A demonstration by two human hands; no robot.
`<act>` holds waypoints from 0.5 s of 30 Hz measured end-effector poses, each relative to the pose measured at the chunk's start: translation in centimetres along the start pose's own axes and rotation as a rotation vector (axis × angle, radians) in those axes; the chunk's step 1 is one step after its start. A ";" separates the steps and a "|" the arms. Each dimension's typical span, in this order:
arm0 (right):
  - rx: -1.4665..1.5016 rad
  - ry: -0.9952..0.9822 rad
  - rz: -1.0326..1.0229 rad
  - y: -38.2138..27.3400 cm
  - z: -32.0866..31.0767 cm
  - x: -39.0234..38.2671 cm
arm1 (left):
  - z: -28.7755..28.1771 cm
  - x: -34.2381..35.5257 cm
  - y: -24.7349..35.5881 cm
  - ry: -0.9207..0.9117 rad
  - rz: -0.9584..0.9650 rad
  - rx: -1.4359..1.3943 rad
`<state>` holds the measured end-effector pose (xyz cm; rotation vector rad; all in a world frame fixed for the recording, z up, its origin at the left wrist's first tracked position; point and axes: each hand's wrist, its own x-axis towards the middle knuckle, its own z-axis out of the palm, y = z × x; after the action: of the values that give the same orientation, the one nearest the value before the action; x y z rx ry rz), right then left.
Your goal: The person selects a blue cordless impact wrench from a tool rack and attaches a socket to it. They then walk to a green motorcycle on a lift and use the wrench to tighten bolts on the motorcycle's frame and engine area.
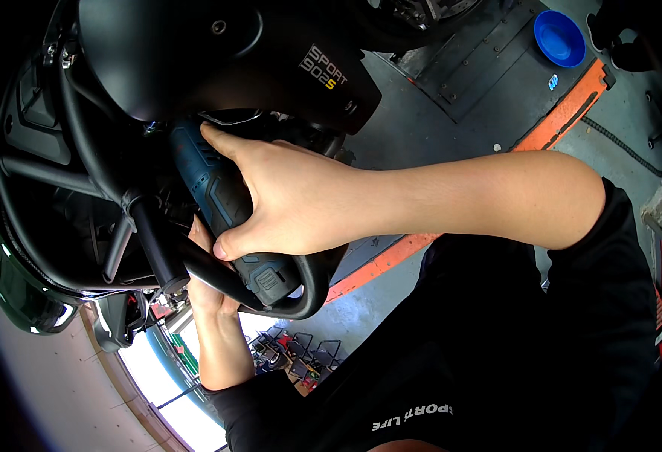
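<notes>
A slim blue-and-black cordless power tool (214,177) lies slanted among the motorcycle's black frame tubes (90,147), its battery end toward me. My right hand (278,196) is closed round its body from the right, thumb and fingers spread along the casing. The tool's front end runs under a black body panel (195,60), where its tip is hidden. My left hand (212,297) reaches up from below, behind a bent black tube (312,290). One of its fingers shows beside the tool; the other fingers are covered, so its grip cannot be told.
Beyond the motorcycle is a dark lift platform (459,83) with an orange edge (561,113). A blue bowl (559,39) sits at its far right, near a person's dark shoes (625,49). Several folding chairs (297,350) stand on the floor below.
</notes>
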<state>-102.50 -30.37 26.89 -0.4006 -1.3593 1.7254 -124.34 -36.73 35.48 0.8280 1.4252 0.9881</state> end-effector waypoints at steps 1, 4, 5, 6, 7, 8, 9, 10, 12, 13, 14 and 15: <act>-0.002 -0.003 0.003 0.0 0.0 0.0 | 0.0 0.0 0.0 -0.003 0.002 0.002; 0.013 -0.003 0.004 0.2 0.1 0.1 | -0.2 0.0 0.0 0.003 0.010 0.009; 0.016 -0.009 0.008 0.1 0.1 0.0 | -0.2 0.0 -0.1 0.010 0.016 0.015; 0.020 -0.014 0.011 -0.1 0.0 0.0 | -0.1 0.0 -0.1 0.017 0.022 0.020; 0.023 -0.020 0.015 -0.2 0.0 -0.1 | 0.1 0.0 -0.1 0.019 0.021 0.018; 0.023 -0.019 0.011 -0.1 0.0 -0.1 | 0.3 -0.1 -0.1 0.020 0.020 0.016; 0.024 -0.017 0.006 0.1 0.0 0.0 | 0.5 -0.1 -0.1 0.022 0.020 0.015; 0.024 -0.016 0.002 0.1 -0.1 -0.1 | 0.4 -0.1 0.0 0.015 0.018 0.017; 0.021 -0.017 0.008 -0.1 -0.1 -0.2 | 0.0 0.0 0.0 0.006 0.012 0.016; 0.020 -0.017 0.011 -0.1 -0.2 -0.2 | 0.1 0.0 0.0 0.016 0.011 0.015; 0.023 -0.012 0.004 -0.1 -0.1 -0.2 | 0.2 0.0 0.0 0.025 0.011 0.013; 0.026 -0.008 -0.003 0.0 0.0 -0.2 | 0.3 0.0 0.0 0.034 0.011 0.012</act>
<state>-102.39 -30.48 26.84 -0.3773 -1.3405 1.7420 -124.00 -36.69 35.47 0.8324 1.4579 1.0068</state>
